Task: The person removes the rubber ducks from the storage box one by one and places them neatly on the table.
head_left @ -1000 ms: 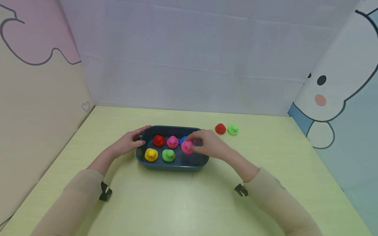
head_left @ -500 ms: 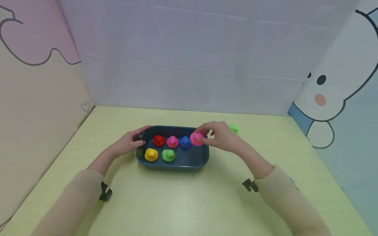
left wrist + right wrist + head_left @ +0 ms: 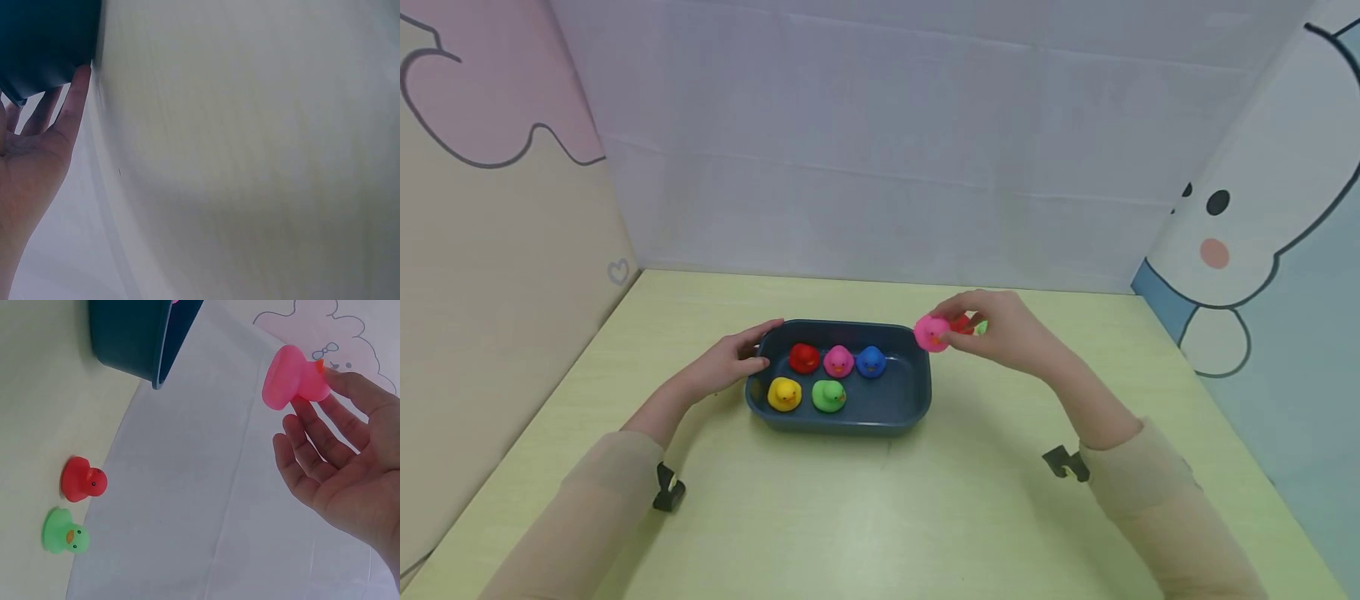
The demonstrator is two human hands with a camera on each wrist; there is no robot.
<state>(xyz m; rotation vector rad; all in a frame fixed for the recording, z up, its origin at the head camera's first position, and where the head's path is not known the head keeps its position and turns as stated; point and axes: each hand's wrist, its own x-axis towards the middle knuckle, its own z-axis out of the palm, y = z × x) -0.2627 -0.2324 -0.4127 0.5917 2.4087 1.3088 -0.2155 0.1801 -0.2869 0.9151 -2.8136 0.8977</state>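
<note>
A dark blue plastic tray (image 3: 850, 427) stands on the table, with red, yellow and blue (image 3: 871, 362) toy ducks inside, plus a green duck (image 3: 828, 396) and a pink one (image 3: 838, 362). My left hand (image 3: 726, 365) grips its left end, the thumb over the rim and the fingers against the outer wall, as the left wrist view shows. Raised beside the tray's right rear corner, my right hand (image 3: 1011, 329) pinches another pink rubber duck (image 3: 292, 381) between thumb and fingertips. A red duck (image 3: 80, 479) and a green duck (image 3: 64, 531) sit on the table behind that hand.
The pale table (image 3: 880, 517) is bounded by a white sheet (image 3: 880, 150) at the back and printed side walls (image 3: 1247, 250) with cartoon drawings. A dark clip (image 3: 1066, 463) sits at the right cuff and another clip (image 3: 668, 488) at the left.
My right hand has lifted the pink duck from over the tray's inside, moving right and back to its right rear corner. The left hand and tray have stayed put.
</note>
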